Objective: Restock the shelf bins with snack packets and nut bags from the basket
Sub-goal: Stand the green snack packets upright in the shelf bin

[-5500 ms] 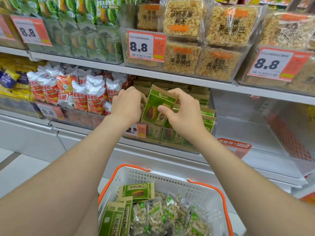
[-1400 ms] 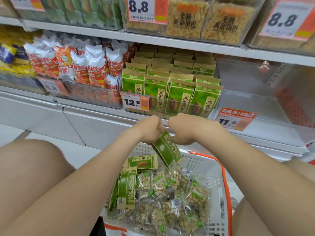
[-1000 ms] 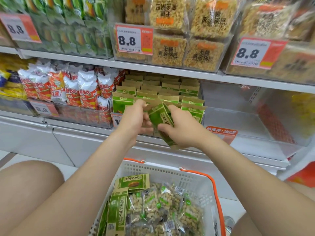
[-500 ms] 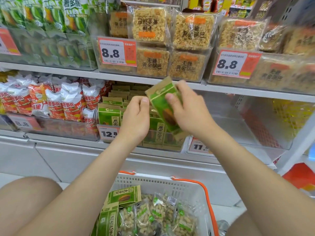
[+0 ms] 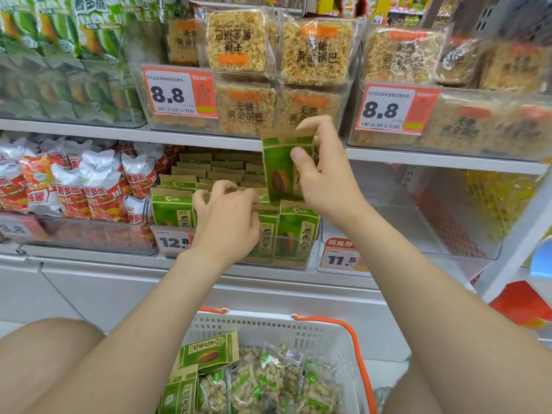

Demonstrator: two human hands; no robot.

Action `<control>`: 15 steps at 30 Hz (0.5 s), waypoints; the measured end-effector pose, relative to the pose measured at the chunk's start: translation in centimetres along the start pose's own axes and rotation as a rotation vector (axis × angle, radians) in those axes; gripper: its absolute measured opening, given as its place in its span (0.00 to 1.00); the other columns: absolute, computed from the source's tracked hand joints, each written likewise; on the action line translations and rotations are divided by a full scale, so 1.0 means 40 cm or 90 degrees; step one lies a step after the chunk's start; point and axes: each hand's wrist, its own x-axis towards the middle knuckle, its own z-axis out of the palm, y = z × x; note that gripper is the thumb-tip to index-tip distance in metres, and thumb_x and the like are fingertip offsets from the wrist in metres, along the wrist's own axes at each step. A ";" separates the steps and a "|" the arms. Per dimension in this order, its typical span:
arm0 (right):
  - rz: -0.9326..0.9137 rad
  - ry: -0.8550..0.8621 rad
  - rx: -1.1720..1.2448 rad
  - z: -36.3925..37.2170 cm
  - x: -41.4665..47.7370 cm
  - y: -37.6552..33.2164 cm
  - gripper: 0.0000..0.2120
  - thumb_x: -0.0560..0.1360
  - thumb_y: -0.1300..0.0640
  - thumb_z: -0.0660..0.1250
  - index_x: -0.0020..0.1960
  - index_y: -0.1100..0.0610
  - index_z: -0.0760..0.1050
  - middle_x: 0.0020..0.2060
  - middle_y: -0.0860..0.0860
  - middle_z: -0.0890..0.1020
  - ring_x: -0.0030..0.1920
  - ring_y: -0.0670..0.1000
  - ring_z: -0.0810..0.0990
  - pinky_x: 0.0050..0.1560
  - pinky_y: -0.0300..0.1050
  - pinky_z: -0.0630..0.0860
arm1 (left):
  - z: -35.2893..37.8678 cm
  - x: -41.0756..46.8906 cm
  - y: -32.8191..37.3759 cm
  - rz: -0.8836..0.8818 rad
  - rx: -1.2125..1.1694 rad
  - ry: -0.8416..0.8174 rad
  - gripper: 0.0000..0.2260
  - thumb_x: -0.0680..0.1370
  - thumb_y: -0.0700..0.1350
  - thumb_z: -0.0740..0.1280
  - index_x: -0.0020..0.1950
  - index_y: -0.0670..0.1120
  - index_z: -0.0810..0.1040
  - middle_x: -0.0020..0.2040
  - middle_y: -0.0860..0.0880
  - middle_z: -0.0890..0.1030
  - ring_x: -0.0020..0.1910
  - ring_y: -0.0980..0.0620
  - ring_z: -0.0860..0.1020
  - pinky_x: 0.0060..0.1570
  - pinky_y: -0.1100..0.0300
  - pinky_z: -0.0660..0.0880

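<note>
Now: right hand pinches a green packet upright over the front right corner of the bin; left hand, fingers curled, grips tops of stocked packets at its front edge.

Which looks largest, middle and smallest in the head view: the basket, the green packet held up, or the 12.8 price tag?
1. basket (nearest the camera)
2. green packet
3. 12.8 price tag, partly behind the left hand
</note>
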 end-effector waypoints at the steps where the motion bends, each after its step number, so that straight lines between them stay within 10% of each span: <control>1: 0.020 -0.018 -0.017 0.011 -0.001 0.005 0.11 0.83 0.64 0.60 0.59 0.49 0.66 0.48 0.46 0.77 0.44 0.52 0.77 0.48 0.61 0.79 | -0.001 -0.001 -0.004 -0.006 -0.002 0.002 0.09 0.79 0.44 0.67 0.58 0.53 0.83 0.53 0.53 0.82 0.69 0.47 0.68 0.66 0.39 0.59; 11: 0.082 -0.115 -0.091 0.076 -0.004 0.025 0.09 0.84 0.60 0.62 0.58 0.48 0.66 0.47 0.45 0.75 0.45 0.49 0.72 0.40 0.47 0.68 | -0.028 0.001 -0.036 -0.012 0.006 0.051 0.05 0.82 0.50 0.70 0.54 0.57 0.86 0.49 0.55 0.85 0.56 0.46 0.76 0.60 0.45 0.66; 15: 0.051 -0.126 -0.262 0.080 0.022 0.045 0.03 0.80 0.52 0.69 0.54 0.47 0.78 0.44 0.45 0.82 0.50 0.53 0.77 0.52 0.49 0.73 | -0.027 0.008 -0.039 -0.007 0.001 0.089 0.04 0.81 0.52 0.71 0.52 0.58 0.87 0.48 0.56 0.85 0.53 0.47 0.79 0.56 0.48 0.65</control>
